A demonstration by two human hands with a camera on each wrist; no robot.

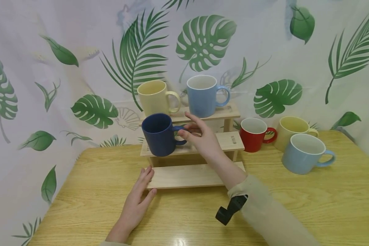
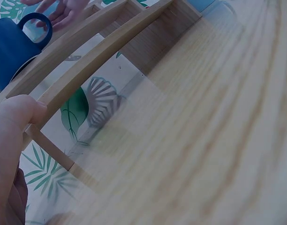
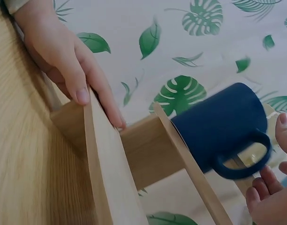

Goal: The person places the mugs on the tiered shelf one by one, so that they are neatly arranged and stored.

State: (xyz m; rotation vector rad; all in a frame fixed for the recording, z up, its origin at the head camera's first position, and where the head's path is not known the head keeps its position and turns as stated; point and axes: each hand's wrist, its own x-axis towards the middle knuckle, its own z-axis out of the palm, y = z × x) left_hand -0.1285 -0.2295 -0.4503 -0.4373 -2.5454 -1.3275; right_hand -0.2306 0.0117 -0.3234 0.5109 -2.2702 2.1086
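The dark blue mug [image 1: 158,135] stands upright at the left end of the middle step of a wooden three-step rack [image 1: 187,176], its handle to the right. At that handle is my right hand [image 1: 203,138], index finger extended; in the right wrist view its thumb and fingertips lie close beside the handle, not wrapped round it. My left hand [image 1: 136,198] holds the left end of the lowest step, the thumb at the front edge and the fingers along the end. On the top step stand a yellow mug [image 1: 153,99] and a light blue mug [image 1: 202,97].
Right of the rack, a red mug [image 1: 251,135], another yellow mug [image 1: 290,128] and another light blue mug [image 1: 304,153] stand on the wooden table [image 1: 295,201]. A leaf-patterned cloth [image 1: 89,71] hangs behind. A black strap device [image 1: 230,208] is on my right wrist.
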